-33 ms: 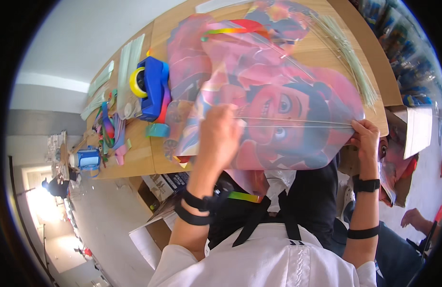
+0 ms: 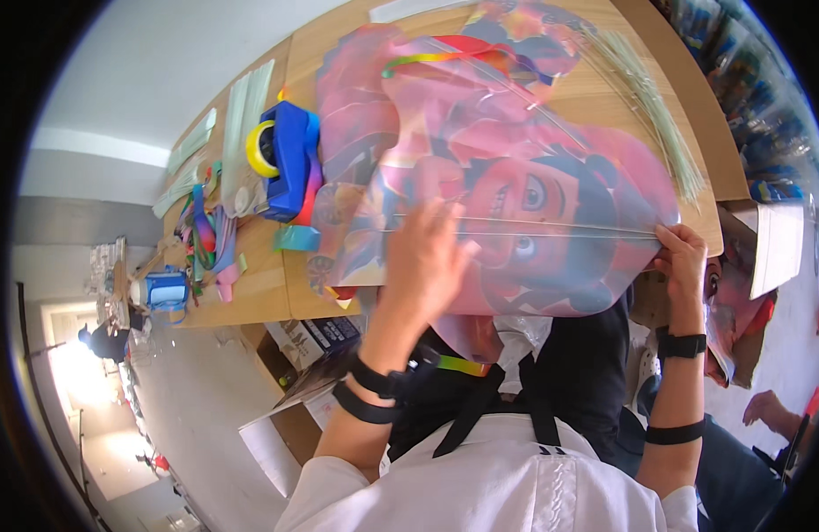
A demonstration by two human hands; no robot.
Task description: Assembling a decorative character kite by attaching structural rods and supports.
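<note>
In the head view, the left hand (image 2: 424,262) has shifted slightly rightward, its fingers looser and partly spread over the thin, straight rods (image 2: 560,234); blur hides any grip. It seems to be working along them, while the right hand (image 2: 681,253) pinches their ends at the edge of the glossy, flexible printed sheet (image 2: 533,279), which overhangs the wooden bench (image 2: 258,288).

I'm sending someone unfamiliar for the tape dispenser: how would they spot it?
On the light wooden table, find the large pink printed plastic sheets under the person's left hand. Close by their left edge sits the blocky, deep-blue tape dispenser. The bright yellow ring on its left side sets it apart from the long, pale, flat strips farther left.
</note>
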